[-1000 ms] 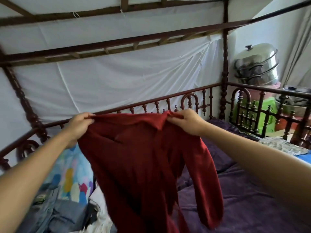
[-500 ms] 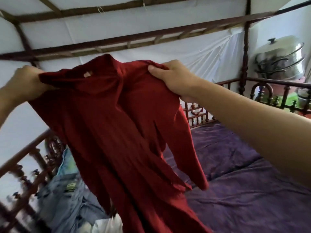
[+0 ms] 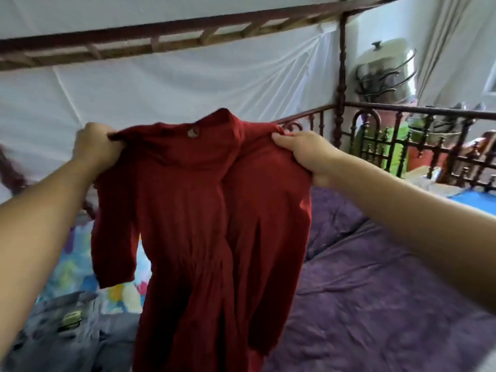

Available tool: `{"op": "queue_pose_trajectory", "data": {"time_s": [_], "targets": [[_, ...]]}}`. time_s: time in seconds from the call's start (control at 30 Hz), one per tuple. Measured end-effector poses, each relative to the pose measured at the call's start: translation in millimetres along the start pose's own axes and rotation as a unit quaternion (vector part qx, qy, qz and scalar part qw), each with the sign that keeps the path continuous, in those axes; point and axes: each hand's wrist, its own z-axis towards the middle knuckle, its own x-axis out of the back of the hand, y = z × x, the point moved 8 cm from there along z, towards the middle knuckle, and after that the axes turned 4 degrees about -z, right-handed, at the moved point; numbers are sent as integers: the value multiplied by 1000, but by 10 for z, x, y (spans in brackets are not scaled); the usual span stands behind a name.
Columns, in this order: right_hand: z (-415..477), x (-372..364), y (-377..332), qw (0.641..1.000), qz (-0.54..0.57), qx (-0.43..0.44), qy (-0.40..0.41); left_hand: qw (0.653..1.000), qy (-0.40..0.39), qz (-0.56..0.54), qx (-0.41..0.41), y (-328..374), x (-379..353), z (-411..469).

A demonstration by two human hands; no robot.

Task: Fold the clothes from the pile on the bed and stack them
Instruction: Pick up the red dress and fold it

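Observation:
A dark red long-sleeved dress point(image 3: 193, 210) hangs in the air in front of me, above the bed. My left hand point(image 3: 94, 146) grips its left shoulder and my right hand point(image 3: 303, 154) grips its right shoulder. The neckline with a small opening faces me, both sleeves dangle, and the skirt drops out of view at the bottom. The pile of clothes point(image 3: 67, 326) lies low on the left: grey-blue jeans and a colourful printed cloth point(image 3: 72, 269), partly hidden by the dress.
A purple bedspread point(image 3: 375, 304) covers the bed to the right. Dark carved wooden rails point(image 3: 402, 135) and a corner post point(image 3: 341, 76) ring the bed, with a white net behind. A metal steamer pot point(image 3: 386, 68) stands beyond the rail.
Both hands have come down from high up to chest height with the dress, which now hangs squarer and spread between the shoulders. My view has tipped downward.

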Motion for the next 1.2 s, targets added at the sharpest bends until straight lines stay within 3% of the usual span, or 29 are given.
{"op": "queue_pose_trajectory", "data": {"time_s": [0.03,0.13,0.23,0.37,0.5,0.9,1.07,1.2], "targets": [[-11,174,234,1000,-2,-17,11,998,-55,6,13,57,-398,-40],[-91,764,901,996,-27,-53,70,993,-115,20,9,314,-1318,-75],[-204,1511,1520,979,-107,-78,152,982,-183,23,-47,786,-2303,-225],[-386,2603,2182,930,-259,-108,238,966,-243,18,-89,1577,-3430,-480],[-537,3706,2835,877,-315,-178,317,944,-301,30,-134,2468,-4582,-724],[-307,6828,5343,759,-312,-424,382,878,-426,97,-195,4922,-8584,-1543],[-160,7940,6013,701,-379,-466,384,878,-437,72,-181,5623,-9794,-1814],[-149,8375,6502,672,-429,-496,344,867,-463,41,-180,5919,-10422,-2050]]}}
